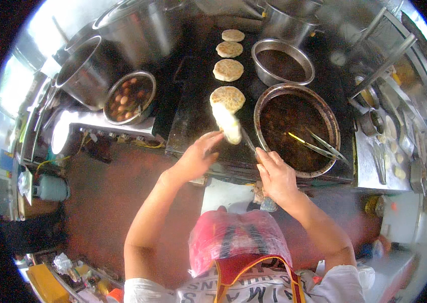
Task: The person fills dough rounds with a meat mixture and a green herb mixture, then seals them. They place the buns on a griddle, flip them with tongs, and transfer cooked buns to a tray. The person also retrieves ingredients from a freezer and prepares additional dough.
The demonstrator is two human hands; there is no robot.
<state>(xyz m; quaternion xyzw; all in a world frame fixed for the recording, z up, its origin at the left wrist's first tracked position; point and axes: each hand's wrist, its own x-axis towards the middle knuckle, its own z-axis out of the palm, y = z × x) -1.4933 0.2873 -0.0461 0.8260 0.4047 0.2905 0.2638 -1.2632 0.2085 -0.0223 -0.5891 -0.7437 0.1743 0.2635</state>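
Observation:
My right hand (276, 174) grips the handle of a thin flat metal tool (249, 141), probably a spatula. Its far end reaches a pale, tilted flatbread (226, 123), blurred as if moving. My left hand (198, 155) is beside that bread's near end, fingers apart, the fingertips at or touching its edge. Just beyond lies a browned round flatbread (227, 97), partly covered by the pale one. Behind it, a row of browned flatbreads (228, 70) runs away across the dark griddle (194, 113).
Right of the breads stand a wide pan of dark liquid (259, 125) with tongs (312, 146) in it and a steel pot (256, 70). A pot of eggs (153, 85) and tall steel pots (96, 81) are left. A side counter (367, 166) holds utensils.

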